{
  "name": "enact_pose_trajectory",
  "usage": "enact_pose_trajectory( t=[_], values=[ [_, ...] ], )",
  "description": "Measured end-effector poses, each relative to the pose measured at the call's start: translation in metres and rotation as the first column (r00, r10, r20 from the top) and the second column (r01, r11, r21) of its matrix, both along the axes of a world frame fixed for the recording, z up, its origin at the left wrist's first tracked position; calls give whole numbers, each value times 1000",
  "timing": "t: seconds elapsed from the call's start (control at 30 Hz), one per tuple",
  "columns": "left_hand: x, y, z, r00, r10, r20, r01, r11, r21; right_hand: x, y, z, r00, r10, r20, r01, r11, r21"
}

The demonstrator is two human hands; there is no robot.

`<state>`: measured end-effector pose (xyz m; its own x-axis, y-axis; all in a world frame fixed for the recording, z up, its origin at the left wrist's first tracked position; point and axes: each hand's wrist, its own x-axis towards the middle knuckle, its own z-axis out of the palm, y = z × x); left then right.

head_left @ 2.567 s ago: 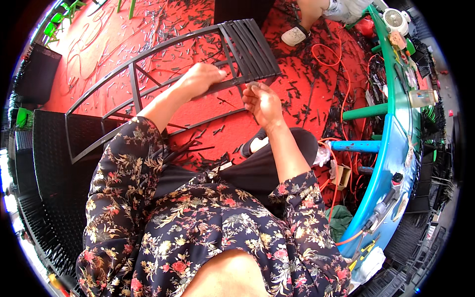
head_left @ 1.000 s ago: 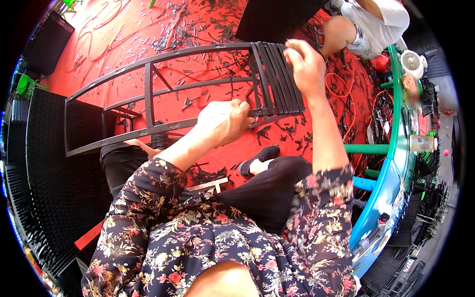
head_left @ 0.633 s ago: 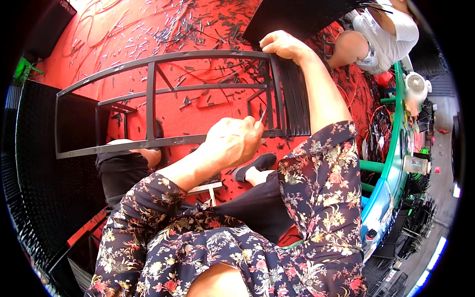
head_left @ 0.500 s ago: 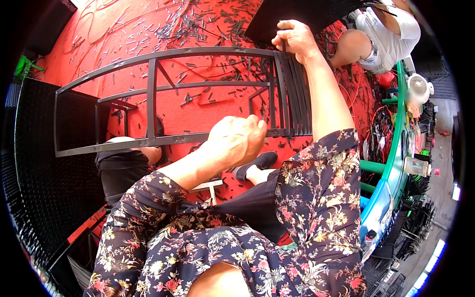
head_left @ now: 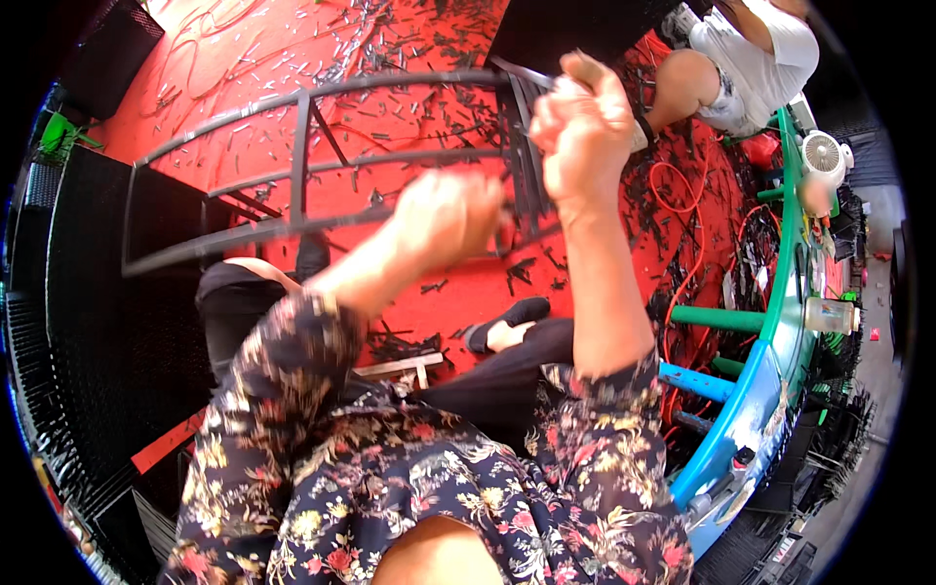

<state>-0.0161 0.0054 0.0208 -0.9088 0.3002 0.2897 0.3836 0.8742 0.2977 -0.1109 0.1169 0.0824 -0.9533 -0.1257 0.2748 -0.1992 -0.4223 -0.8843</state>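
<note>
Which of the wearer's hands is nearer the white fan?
The right hand, higher and farther right in view; the left hand is lower, farther from the fan.

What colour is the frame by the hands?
The frame is black. It shows best in the head view.

A smooth metal look is being shown by the dark frame. Light is being reflected by the glossy blue-green desk and by the see-through jar at its outer edge. Matt red is being shown by the floor, rough weave by the black panel.
</note>
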Motion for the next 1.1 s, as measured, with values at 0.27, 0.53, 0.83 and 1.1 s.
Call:
enact_pose_trajectory(
  t=[0.27, 0.53, 0.83, 1.1],
  values=[
    [10, -11, -12, 993, 35, 111, -38, 999, 33, 116, 88, -37, 995, -100, -11, 98, 944, 316],
    [47, -19, 9, 976, -72, -206, 84, 995, 51, 182, 85, -76, 990, -87, -115, 144, 649, 747],
    [83, -5, 43, 905, -421, -63, 425, 901, 88, 188, 59, -33, 963, 216, -163, -53, 741, 669],
    [40, -59, 18, 965, -80, -251, 67, 996, -62, 109, 120, -97, 943, -331, -27, 294, 794, 532]
  ],
)
